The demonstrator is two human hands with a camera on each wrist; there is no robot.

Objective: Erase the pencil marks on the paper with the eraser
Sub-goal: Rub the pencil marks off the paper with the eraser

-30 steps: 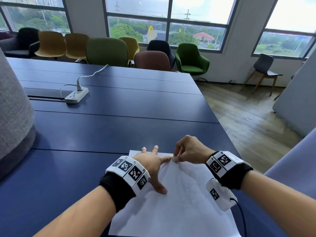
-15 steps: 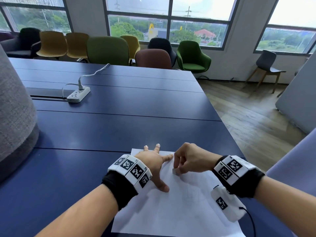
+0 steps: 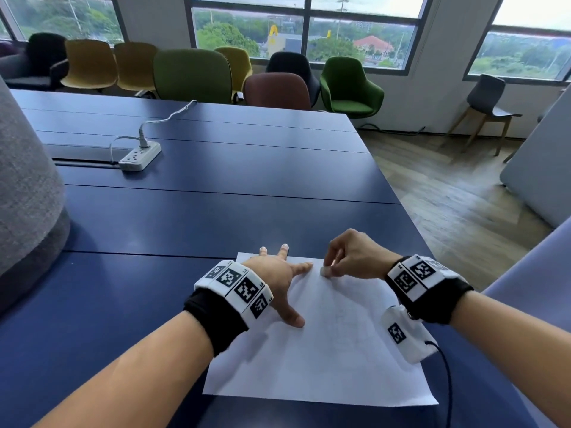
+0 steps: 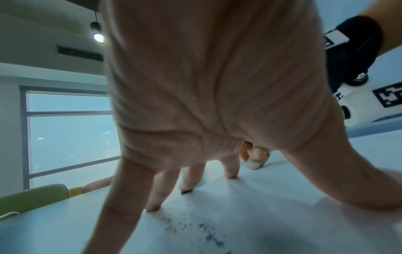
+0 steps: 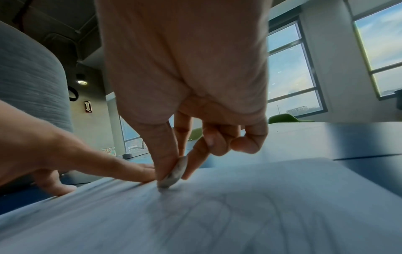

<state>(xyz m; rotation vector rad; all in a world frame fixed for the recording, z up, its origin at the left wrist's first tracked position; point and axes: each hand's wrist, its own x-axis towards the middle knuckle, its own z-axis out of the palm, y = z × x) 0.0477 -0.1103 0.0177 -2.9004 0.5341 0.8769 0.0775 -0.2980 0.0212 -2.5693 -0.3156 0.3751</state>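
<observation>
Now the eraser, a small grey-white wedge, is pinched between thumb and fingers of the right hand, its lower edge touching the paper near the sheet's 12 o'clock edge. In the right wrist view the eraser meets the sheet just beside the left index fingertip. Compared with 0.5 s ago, the right hand has travelled from nearer the sheet's middle toward its far edge, which reads as 1 stroke of a back-and-forth rub; motion blur over the paper in the right wrist view agrees. The left hand lies spread and flat, fingers straight, pressing the sheet's 10 o'clock corner against the blue table, and has not shifted. Faint pencil marks remain across the sheet's centre, so erasing is judged partly done. Dark eraser crumbs lie on the paper under the left palm. At 10 o'clock on the table, well apart, sits a white power strip.
</observation>
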